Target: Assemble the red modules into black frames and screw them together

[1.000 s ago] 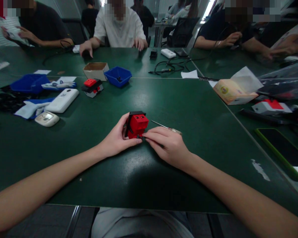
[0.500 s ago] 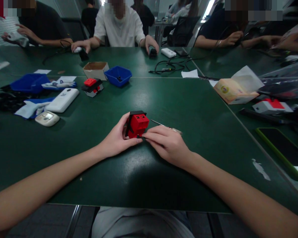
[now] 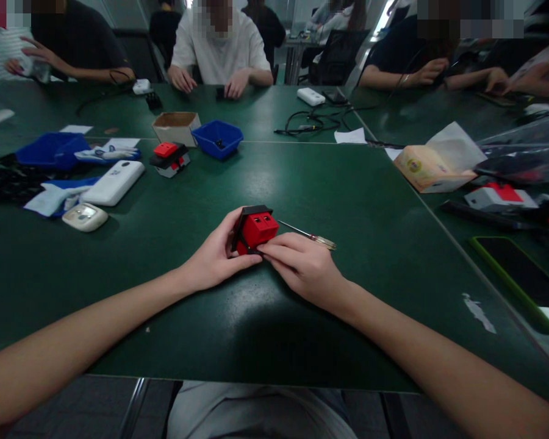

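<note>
My left hand (image 3: 213,256) is closed around a red and black plastic block (image 3: 260,228) with two small slots in its upper red face. Its black plate side rests against my left fingers, and the left thumb lies along the bottom. My right hand (image 3: 304,262) pinches at the block's lower edge. A small black part (image 3: 255,250) shows at its fingertips, mostly hidden. Just beyond the right hand a screwdriver (image 3: 322,241) with a clear handle lies on the green table (image 3: 274,177).
Farther left are another red, black and grey block (image 3: 170,160), a blue bin (image 3: 218,140), a cardboard box (image 3: 176,128), a white device (image 3: 113,183) and gloves (image 3: 57,200). A tissue pack (image 3: 432,167) and a green-edged phone (image 3: 515,277) lie right. Several people sit around the table.
The block has tilted slightly in my left hand and shifted a little right. My right hand has moved slightly left, showing more of the screwdriver handle. The person opposite has brought both hands inward.
</note>
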Demonstrator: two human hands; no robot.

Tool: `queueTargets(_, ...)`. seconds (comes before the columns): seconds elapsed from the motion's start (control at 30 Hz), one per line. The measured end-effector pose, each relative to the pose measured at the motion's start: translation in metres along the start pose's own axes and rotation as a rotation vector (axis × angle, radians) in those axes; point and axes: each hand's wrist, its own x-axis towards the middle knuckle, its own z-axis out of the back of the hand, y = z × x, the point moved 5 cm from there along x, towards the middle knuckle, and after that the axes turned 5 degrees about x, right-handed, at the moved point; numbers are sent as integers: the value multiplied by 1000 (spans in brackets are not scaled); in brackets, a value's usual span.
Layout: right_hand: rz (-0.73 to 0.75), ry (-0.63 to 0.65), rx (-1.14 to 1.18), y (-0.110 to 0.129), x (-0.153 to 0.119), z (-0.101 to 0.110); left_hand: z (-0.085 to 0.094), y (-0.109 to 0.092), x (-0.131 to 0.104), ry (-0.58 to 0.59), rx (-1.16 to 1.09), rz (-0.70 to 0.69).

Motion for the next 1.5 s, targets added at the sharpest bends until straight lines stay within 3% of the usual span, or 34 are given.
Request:
queueTargets(0.83,-64,-3,49,0,1,-1,1,-3,-1,25,13,4)
queueTargets(1.17,-96,-52,38,-3,-1,9,3,-2,2,-49,-9,-39)
queueTargets(1.5,-289,44,134,-21,-1,5,4,-4,0,-64,53,36)
